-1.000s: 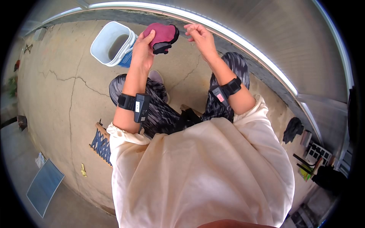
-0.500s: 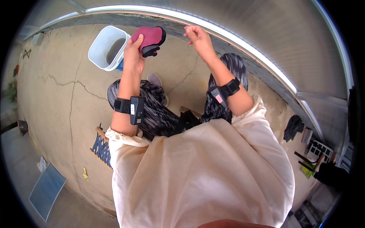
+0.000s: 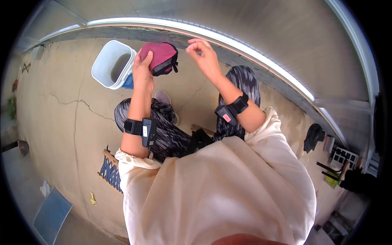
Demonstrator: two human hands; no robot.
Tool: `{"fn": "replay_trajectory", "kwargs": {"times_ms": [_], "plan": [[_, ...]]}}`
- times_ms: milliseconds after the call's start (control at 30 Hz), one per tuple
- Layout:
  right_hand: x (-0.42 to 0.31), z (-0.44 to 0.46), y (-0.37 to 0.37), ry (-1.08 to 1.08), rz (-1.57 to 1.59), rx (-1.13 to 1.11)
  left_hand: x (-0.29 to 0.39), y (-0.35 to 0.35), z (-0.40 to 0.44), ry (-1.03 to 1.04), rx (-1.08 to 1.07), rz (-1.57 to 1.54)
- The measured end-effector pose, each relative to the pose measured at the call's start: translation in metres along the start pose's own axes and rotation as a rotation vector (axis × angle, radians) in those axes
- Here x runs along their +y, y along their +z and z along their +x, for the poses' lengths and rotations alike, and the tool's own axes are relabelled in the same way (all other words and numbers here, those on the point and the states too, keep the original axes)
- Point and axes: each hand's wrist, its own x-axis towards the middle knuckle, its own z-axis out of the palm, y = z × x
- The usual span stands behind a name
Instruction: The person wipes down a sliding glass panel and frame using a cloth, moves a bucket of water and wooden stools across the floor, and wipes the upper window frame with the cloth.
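Note:
My left hand (image 3: 142, 71) grips a maroon cloth item (image 3: 160, 56) with a black edge and a grey-and-black lower part; its exact kind is unclear. My thumb lies on top of the cloth, while the other fingers are mostly hidden behind it. To the right of the item, and apart from it, my right hand (image 3: 203, 56) is raised with its thumb and fingers curled together. Whether something small is pinched there cannot be made out. Close by on the left stands a white bucket (image 3: 102, 65) with greyish liquid inside.
A low wall (image 3: 228, 53) with translucent panels runs along the far and right sides. A woven-seat stool (image 3: 109, 173) is at my left. Black cloth (image 3: 313, 138) and assorted items lie at the right. A blue panel (image 3: 52, 216) sits at lower left on the cracked concrete floor (image 3: 61, 134).
The maroon item has turned in my left hand, showing more of its grey-and-black part. My right hand has come a little closer to it. The whole view has shifted slightly.

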Motion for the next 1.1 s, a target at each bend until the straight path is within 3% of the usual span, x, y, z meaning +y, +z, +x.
{"fn": "replay_trajectory", "kwargs": {"times_ms": [100, 200, 267, 333, 400, 567, 733, 767, 800, 1000, 1100], "plan": [[-0.002, 0.001, -0.007, -0.008, -0.037, 0.067, 0.008, -0.019, 0.007, 0.034, 0.059, 0.018], [-0.022, 0.0, -0.017, 0.118, -0.141, -0.038, 0.024, -0.03, 0.01, 0.063, 0.07, 0.02], [0.003, -0.002, -0.02, -0.013, -0.413, -0.191, 0.02, -0.04, 0.016, 0.061, 0.108, -0.032], [0.011, -0.01, -0.015, 0.121, -0.343, -0.288, 0.025, -0.047, 0.023, 0.034, 0.174, -0.084], [0.01, -0.025, -0.012, 0.063, -0.549, -0.349, 0.028, -0.044, 0.022, 0.009, 0.182, -0.077], [0.036, -0.095, 0.021, 0.264, -0.799, -1.183, 0.029, -0.044, 0.024, 0.004, 0.072, -0.077], [0.106, -0.209, 0.053, 0.322, -0.76, -1.637, 0.027, -0.041, 0.026, -0.01, 0.043, -0.096], [0.081, -0.201, 0.055, 0.364, -0.686, -1.878, 0.026, -0.039, 0.024, -0.029, 0.044, -0.096], [0.071, -0.198, 0.046, 0.851, -0.563, -1.79, 0.019, -0.04, 0.031, -0.002, 0.048, -0.113], [0.08, -0.211, 0.034, 0.82, -0.288, -1.871, -0.001, -0.045, 0.03, 0.065, 0.018, 0.155], [0.072, -0.199, 0.035, 0.66, -0.395, -2.014, -0.01, -0.045, 0.022, 0.072, 0.007, 0.301]]}}
